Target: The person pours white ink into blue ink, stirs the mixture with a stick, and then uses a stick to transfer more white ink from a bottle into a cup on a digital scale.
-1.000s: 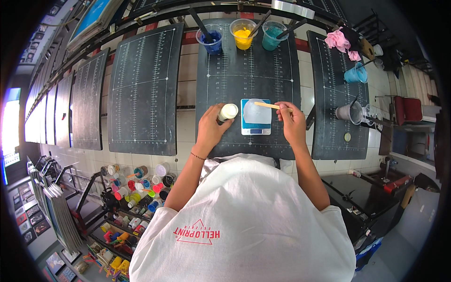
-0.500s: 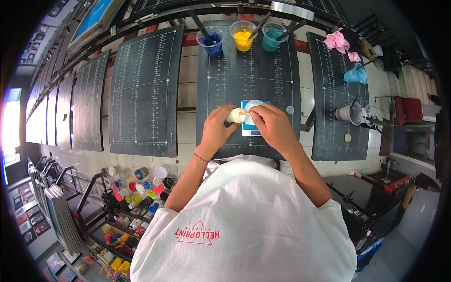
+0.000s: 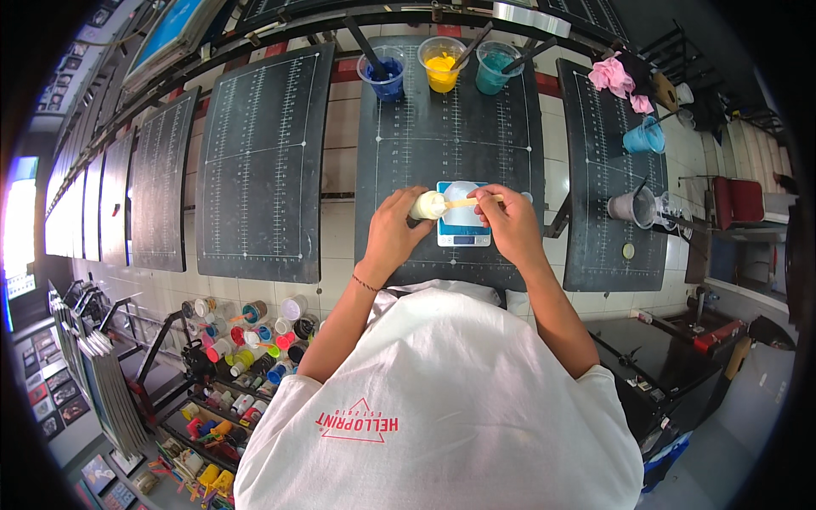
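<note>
My left hand (image 3: 393, 228) is wrapped round a small cream-coloured bottle (image 3: 427, 206), tilted with its mouth toward the right. Between the fingertips of my right hand (image 3: 513, 228) is a flat wooden stick (image 3: 464, 202), its far end at the bottle's mouth. Pale stuff shows at that mouth. Beneath the stick, a blue-and-white digital scale (image 3: 464, 240) bears a whitish round cup (image 3: 460, 191), partly covered by the stick and my right hand. The scale lies on a black board (image 3: 408, 161) with white ruled markings.
Along the board's far end stand clear cups of blue (image 3: 386, 83), yellow (image 3: 441, 75) and teal (image 3: 491, 78) paint-like stuff, each with a stirrer. The right-hand board holds a light-blue cup (image 3: 643, 136), a grey tub (image 3: 631, 208) and pink crumpled cloth (image 3: 610, 76). Many jars (image 3: 246, 340) crowd the lower left.
My right hand has moved to the right, drawing the wooden stick outward so that more of it shows. My left hand and the bottle have stayed nearly in place.
</note>
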The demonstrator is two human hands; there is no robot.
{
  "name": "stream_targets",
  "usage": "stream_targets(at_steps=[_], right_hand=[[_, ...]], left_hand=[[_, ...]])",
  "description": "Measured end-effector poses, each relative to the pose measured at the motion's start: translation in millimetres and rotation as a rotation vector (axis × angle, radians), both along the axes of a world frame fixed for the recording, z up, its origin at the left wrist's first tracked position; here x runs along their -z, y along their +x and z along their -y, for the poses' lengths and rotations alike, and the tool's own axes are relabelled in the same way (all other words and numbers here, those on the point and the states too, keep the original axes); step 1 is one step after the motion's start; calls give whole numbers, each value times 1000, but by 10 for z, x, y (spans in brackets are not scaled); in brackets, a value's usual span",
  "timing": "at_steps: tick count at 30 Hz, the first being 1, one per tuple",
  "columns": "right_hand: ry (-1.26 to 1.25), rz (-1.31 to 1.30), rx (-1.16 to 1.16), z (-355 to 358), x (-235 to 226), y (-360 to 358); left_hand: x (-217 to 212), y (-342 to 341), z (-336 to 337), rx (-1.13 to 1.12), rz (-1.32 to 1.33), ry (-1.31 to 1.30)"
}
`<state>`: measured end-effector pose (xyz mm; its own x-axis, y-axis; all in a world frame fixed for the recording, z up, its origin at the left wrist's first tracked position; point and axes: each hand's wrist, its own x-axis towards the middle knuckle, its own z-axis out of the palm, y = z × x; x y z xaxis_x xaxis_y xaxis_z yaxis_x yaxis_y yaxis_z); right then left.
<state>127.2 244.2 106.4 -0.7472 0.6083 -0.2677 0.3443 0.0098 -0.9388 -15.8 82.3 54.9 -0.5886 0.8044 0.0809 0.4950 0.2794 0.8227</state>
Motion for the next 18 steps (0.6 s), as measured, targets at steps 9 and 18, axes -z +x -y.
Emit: stream_targets(at_steps=[9, 18], right_hand=[[-103, -56, 75, -73, 51, 62], [-178, -88, 188, -213, 133, 231]], left_hand=[[20, 4, -19, 8, -4, 1], [71, 0, -13, -9, 48, -32]])
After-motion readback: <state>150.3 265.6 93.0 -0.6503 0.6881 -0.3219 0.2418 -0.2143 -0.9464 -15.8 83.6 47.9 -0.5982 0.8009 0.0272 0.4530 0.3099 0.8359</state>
